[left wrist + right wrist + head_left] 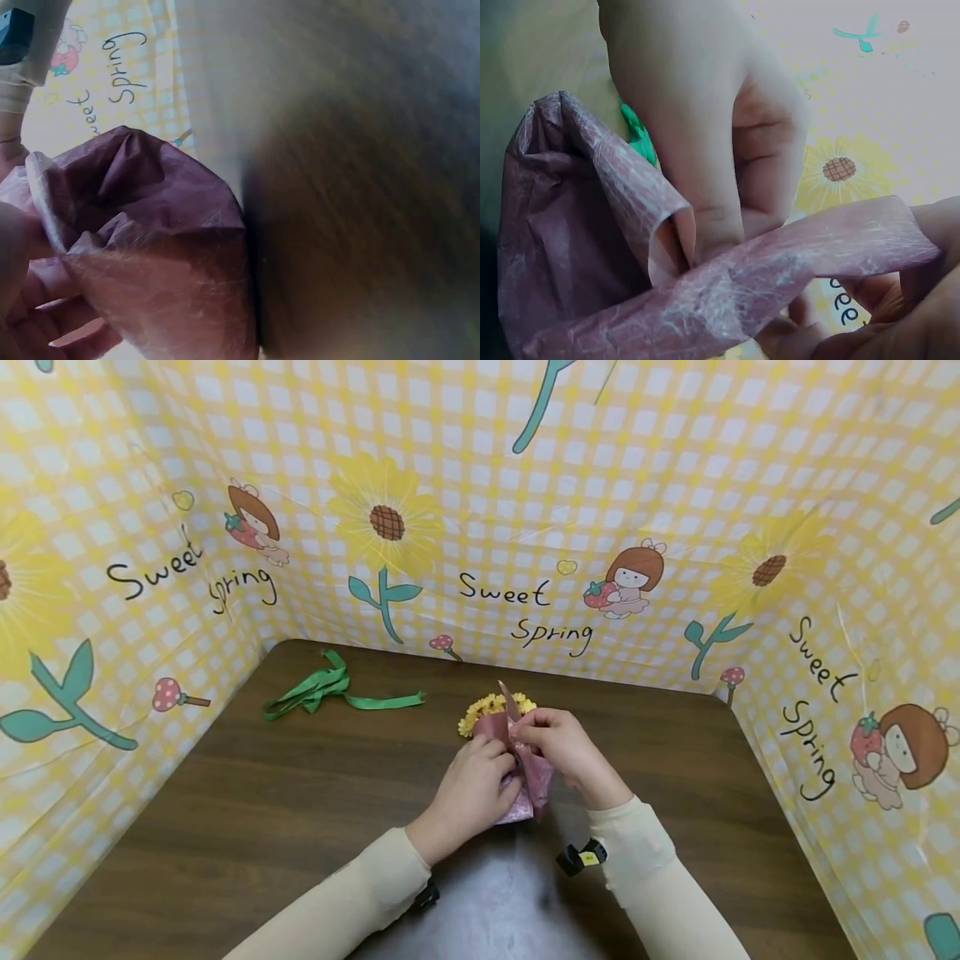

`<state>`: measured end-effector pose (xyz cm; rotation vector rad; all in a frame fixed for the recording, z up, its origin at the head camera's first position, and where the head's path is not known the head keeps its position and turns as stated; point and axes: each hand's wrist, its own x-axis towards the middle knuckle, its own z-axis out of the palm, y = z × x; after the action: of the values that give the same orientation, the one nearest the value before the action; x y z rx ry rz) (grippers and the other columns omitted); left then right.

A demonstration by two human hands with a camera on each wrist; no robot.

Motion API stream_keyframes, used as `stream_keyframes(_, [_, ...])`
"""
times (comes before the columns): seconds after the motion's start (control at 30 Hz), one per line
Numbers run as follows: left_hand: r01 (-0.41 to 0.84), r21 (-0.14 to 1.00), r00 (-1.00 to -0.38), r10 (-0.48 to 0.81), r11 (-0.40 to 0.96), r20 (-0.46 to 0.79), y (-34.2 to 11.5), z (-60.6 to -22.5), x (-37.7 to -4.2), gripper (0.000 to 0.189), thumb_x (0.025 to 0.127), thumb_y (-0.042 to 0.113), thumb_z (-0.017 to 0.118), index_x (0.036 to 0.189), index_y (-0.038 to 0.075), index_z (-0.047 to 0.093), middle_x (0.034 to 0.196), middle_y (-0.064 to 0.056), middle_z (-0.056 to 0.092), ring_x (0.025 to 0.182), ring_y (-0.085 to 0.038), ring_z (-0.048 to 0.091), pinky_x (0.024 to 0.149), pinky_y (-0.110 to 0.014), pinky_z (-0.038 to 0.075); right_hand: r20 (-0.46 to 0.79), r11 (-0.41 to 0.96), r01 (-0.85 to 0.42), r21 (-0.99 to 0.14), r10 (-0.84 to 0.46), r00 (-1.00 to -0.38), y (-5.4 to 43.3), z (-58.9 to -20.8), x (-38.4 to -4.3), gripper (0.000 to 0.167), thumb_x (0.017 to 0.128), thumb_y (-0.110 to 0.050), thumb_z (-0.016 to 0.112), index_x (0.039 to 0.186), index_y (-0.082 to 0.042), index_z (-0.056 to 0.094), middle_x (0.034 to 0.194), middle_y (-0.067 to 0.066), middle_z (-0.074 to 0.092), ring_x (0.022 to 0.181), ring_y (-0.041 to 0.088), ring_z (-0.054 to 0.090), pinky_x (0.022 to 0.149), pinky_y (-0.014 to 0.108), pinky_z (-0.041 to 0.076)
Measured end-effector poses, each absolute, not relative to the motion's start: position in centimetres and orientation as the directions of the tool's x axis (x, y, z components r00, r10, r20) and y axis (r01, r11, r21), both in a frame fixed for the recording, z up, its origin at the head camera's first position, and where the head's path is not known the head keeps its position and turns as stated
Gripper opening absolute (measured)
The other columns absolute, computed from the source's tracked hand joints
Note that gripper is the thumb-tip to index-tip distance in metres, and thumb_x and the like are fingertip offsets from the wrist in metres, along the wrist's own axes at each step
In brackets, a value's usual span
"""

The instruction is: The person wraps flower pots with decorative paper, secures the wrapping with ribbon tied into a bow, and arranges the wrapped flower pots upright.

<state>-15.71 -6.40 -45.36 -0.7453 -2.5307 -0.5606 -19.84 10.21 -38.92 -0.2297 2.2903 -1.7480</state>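
Paper, pink and crinkled (519,812), bundled just right of centre in the head view, on the dark tabletop (225,810); yellow flowers (471,723) show at its far edge. Left hand (465,789) lies over the wrap's left side, fingers bent, gripping the folds. Right hand (564,747) pinches a strip of the paper's edge at the wrap's upper right; the right wrist view shows that edge pulled out between both hands. Green ribbon (311,689) loose at upper left of the tabletop, well apart from the hands.

Handling, my judgement: very light, thin and limp, faintly slick from its sheen; creases readily and may tear if tugged. Best held by doubled folds, flat finger pads, little squeeze. Flower heads look easily crushed; keep grip on the wrap below them.
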Motion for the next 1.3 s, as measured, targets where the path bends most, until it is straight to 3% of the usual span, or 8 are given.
stream_keyframes(0.13, [0.6, 0.23, -0.756, 0.448, 0.767, 0.478, -6.9, -44.9, -15.4, 0.013, 0.092, 0.019, 0.065, 0.093, 0.01, 0.075, 0.094, 0.0, 0.069, 0.093, -0.02, 0.058, 0.087, -0.038, 0.052, -0.11, 0.273, 0.032, -0.962, -0.276, -0.955, 9.8, -39.1, -19.6, 0.014, 0.097, -0.011, 0.065, 0.094, 0.002, 0.068, 0.087, 0.003, 0.064, 0.077, 0.014, 0.057, 0.07, 0.027, 0.049])
stream_keyframes(0.33, [0.601, 0.319, -0.793, 0.499, 0.732, 0.349, -8.1, -43.6, -15.3, 0.016, 0.094, 0.019, 0.065, 0.104, 0.012, 0.075, 0.106, 0.0, 0.072, 0.101, -0.018, 0.061, 0.091, -0.036, 0.054, -0.092, 0.303, 0.002, -0.953, -0.283, -0.955, 9.0, -39.2, -19.6, 0.014, 0.097, -0.01, 0.064, 0.091, 0.001, 0.068, 0.083, 0.003, 0.064, 0.065, 0.012, 0.05, 0.056, 0.024, 0.042])
stream_keyframes(0.67, [0.613, 0.372, -0.79, 0.548, 0.697, 0.274, -9.3, -43.2, -15.9, 0.015, 0.093, 0.02, 0.07, 0.106, 0.014, 0.074, 0.109, 0.002, 0.071, 0.105, -0.015, 0.063, 0.094, -0.036, 0.054, -0.07, 0.368, -0.036, -0.929, -0.269, -0.961, 7.9, -39.1, -19.2, 0.013, 0.095, -0.009, 0.064, 0.088, 0.0, 0.07, 0.07, -0.001, 0.056, 0.058, 0.012, 0.044, 0.053, 0.026, 0.038])
stream_keyframes(0.87, [0.637, 0.422, -0.767, 0.589, 0.645, 0.255, -9.9, -43.2, -16.2, 0.01, 0.095, 0.018, 0.07, 0.104, 0.015, 0.074, 0.101, 0.006, 0.068, 0.089, -0.011, 0.061, 0.082, -0.033, 0.054, -0.082, 0.412, -0.032, -0.91, -0.256, -0.963, 7.8, -39.2, -19.3, 0.014, 0.096, -0.011, 0.065, 0.088, -0.003, 0.072, 0.082, 0.001, 0.064, 0.071, 0.013, 0.052, 0.06, 0.026, 0.042])
stream_keyframes(0.97, [0.641, 0.439, -0.761, 0.594, 0.63, 0.258, -10.1, -43.4, -16.3, 0.006, 0.095, 0.018, 0.07, 0.099, 0.016, 0.074, 0.092, 0.008, 0.065, 0.08, -0.01, 0.058, 0.074, -0.03, 0.052, -0.1, 0.467, -0.036, -0.884, -0.264, -0.959, 7.9, -39.1, -19.4, 0.022, 0.1, -0.018, 0.062, 0.087, -0.002, 0.07, 0.082, 0.003, 0.062, 0.072, 0.014, 0.052, 0.061, 0.025, 0.042])
stream_keyframes(1.03, [0.644, 0.44, -0.759, 0.593, 0.625, 0.268, -10.2, -43.6, -16.5, 0.003, 0.094, 0.019, 0.071, 0.096, 0.017, 0.073, 0.089, 0.009, 0.063, 0.078, -0.01, 0.057, 0.072, -0.029, 0.051, -0.126, 0.492, -0.02, -0.87, -0.262, -0.957, 7.9, -39.0, -19.4, 0.029, 0.103, -0.025, 0.058, 0.093, -0.003, 0.072, 0.087, 0.003, 0.064, 0.078, 0.014, 0.055, 0.067, 0.026, 0.046])
stream_keyframes(1.2, [0.652, 0.483, -0.753, 0.571, 0.584, 0.326, -10.6, -44.6, -17.0, 0.009, 0.092, 0.019, 0.074, 0.1, 0.016, 0.074, 0.097, 0.008, 0.067, 0.089, -0.014, 0.064, 0.08, -0.03, 0.055, -0.199, 0.443, 0.048, -0.895, -0.3, -0.933, 8.3, -38.9, -19.6, 0.052, 0.111, -0.038, 0.038, 0.117, 0.0, 0.073, 0.116, 0.012, 0.071, 0.11, 0.025, 0.065, 0.098, 0.039, 0.052])
stream_keyframes(1.3, [0.658, 0.523, -0.748, 0.552, 0.542, 0.369, -11.0, -45.3, -17.2, 0.017, 0.091, 0.013, 0.073, 0.108, 0.013, 0.074, 0.108, 0.005, 0.069, 0.098, -0.015, 0.065, 0.087, -0.033, 0.056, -0.201, 0.393, 0.053, -0.918, -0.345, -0.917, 8.7, -38.9, -19.7, 0.059, 0.112, -0.039, 0.029, 0.115, 0.003, 0.07, 0.122, 0.018, 0.069, 0.119, 0.034, 0.064, 0.106, 0.048, 0.048])
